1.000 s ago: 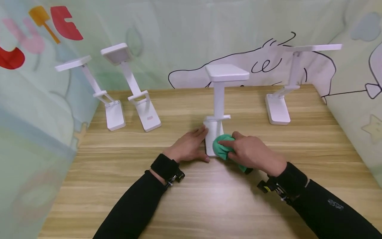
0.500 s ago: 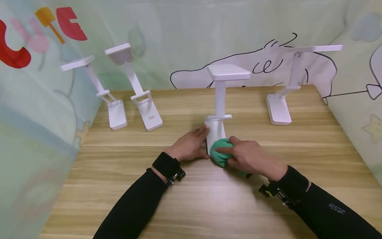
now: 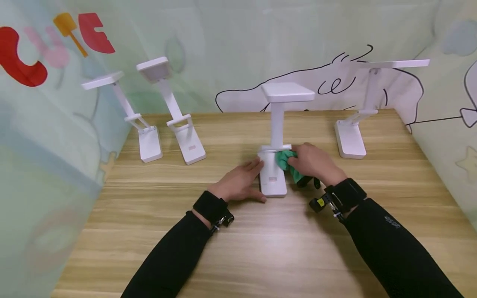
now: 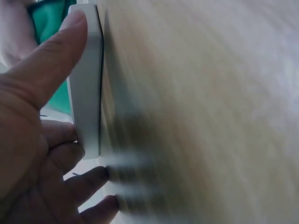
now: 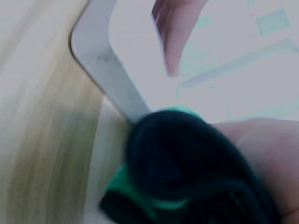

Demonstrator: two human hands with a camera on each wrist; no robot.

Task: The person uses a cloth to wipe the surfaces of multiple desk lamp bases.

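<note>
A white desk lamp stands upright on the table, its base toward me. My left hand lies against the left side of that base, fingers at its edge and thumb by the front corner. In the left wrist view, the thumb lies along the base's side and the other fingers are slightly bent. At the base's right side, just below the hinge, my right hand grips a green cloth with dark ends. The dark part of the cloth covers much of the right wrist view.
Two more white lamps, a far-left lamp and one beside it, stand at the back left. Another white lamp stands at the back right. Printed fabric hangs behind the wooden table.
My right hand has moved the cloth from the front end of the lamp's base back along its right side, up near the hinge. The left hand keeps its place on the base.
</note>
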